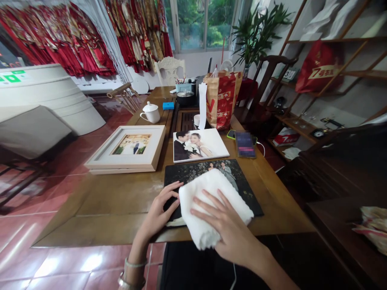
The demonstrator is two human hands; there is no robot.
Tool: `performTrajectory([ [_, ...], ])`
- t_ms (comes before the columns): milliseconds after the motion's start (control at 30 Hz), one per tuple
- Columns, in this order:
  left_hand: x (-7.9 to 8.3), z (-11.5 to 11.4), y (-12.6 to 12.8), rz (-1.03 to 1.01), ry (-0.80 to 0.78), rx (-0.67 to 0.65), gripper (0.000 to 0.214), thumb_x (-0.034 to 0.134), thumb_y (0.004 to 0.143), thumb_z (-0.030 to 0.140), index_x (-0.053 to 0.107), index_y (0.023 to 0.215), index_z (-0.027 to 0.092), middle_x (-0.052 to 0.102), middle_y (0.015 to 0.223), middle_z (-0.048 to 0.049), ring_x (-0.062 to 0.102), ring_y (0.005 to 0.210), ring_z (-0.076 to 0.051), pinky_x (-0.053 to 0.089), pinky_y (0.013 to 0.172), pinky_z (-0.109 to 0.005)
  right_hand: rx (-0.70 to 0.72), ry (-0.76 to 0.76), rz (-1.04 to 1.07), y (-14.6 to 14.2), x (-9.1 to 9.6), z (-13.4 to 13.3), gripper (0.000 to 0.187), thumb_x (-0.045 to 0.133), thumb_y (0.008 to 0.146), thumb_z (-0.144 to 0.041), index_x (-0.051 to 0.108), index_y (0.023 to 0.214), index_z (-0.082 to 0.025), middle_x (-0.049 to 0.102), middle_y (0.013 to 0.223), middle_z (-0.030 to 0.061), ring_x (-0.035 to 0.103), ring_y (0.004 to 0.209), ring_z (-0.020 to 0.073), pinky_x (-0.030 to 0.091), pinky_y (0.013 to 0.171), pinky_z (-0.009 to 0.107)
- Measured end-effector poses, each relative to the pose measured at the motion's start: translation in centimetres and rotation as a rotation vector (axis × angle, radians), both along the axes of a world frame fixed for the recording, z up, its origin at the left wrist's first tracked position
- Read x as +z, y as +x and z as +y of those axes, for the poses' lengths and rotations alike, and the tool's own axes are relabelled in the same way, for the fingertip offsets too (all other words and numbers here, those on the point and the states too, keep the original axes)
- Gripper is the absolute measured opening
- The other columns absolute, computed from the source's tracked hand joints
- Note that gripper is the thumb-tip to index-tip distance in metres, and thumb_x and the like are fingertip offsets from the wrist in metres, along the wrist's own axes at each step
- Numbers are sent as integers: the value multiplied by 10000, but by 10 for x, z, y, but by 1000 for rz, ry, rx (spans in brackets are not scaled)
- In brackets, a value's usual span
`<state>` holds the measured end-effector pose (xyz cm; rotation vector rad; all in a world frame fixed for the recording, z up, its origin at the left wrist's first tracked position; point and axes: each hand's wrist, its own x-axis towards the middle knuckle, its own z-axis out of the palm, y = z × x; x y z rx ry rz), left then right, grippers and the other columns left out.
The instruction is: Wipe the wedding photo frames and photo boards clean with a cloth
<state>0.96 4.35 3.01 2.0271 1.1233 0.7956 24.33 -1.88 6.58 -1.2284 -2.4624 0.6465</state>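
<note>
My right hand lies with its fingers spread flat on a folded white cloth. Under the cloth is a dark photo panel showing two people outdoors, partly covered. My left hand rests at the panel's left side, fingers apart and slightly bent, the fingertips close to the cloth's edge. Just beyond the panel lies a white-edged wedding photo print. Left of these is a light wooden picture frame with a wide white mat and a small photo, stacked on another flat piece.
On the wooden table stand a white lidded cup, a blue box, a black pot and a red-brown paper bag. A phone with a cable lies right. Shelves flank the right side.
</note>
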Motion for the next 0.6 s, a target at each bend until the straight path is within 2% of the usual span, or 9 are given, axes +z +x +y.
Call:
performTrajectory([
  [100, -1, 1, 0, 2, -4, -6, 211, 490, 915, 268, 629, 1071, 236, 525, 1361, -66, 407, 1323, -241, 305, 1112, -477, 57, -111, 61, 21, 3, -24, 821, 437, 585, -31, 453, 1345, -341, 380, 1463, -86, 186, 1407, 200, 53, 1159, 513],
  [200, -2, 1, -1, 7, -8, -9, 243, 490, 916, 264, 607, 1129, 254, 522, 1363, -51, 399, 1328, -225, 287, 1125, -467, 7, -192, 95, 53, 2, -34, 751, 416, 658, 8, 484, 1314, -352, 450, 1418, -75, 246, 1388, 184, 117, 1162, 502],
  [300, -3, 2, -1, 8, -11, -13, 242, 487, 919, 262, 605, 1130, 260, 517, 1365, -41, 392, 1331, -214, 279, 1130, -459, -97, -201, 111, 86, -5, -24, 664, 445, 732, -20, 485, 1324, -318, 474, 1405, -28, 225, 1395, 211, 149, 1153, 525],
  [400, -3, 1, -2, 12, -8, -15, 239, 488, 919, 261, 606, 1127, 259, 514, 1368, -39, 391, 1331, -212, 280, 1131, -454, -208, -149, 99, 104, -14, 4, 655, 465, 762, -72, 433, 1368, -317, 397, 1460, -25, 194, 1403, 223, 136, 1150, 534],
  [500, -2, 0, -1, 15, -6, -10, 241, 487, 920, 262, 604, 1131, 259, 516, 1366, -38, 396, 1328, -214, 287, 1129, -449, -333, -23, 66, 94, -21, 33, 692, 430, 730, -61, 411, 1386, -280, 393, 1464, -17, 204, 1402, 211, 105, 1159, 518],
  [600, 0, -2, -1, 18, -6, -7, 295, 480, 923, 264, 561, 1206, 274, 506, 1377, -34, 399, 1327, -210, 287, 1132, -438, -403, 97, -11, 58, -19, 44, 727, 423, 647, -49, 462, 1351, -226, 427, 1444, 8, 186, 1406, 230, 49, 1152, 547],
])
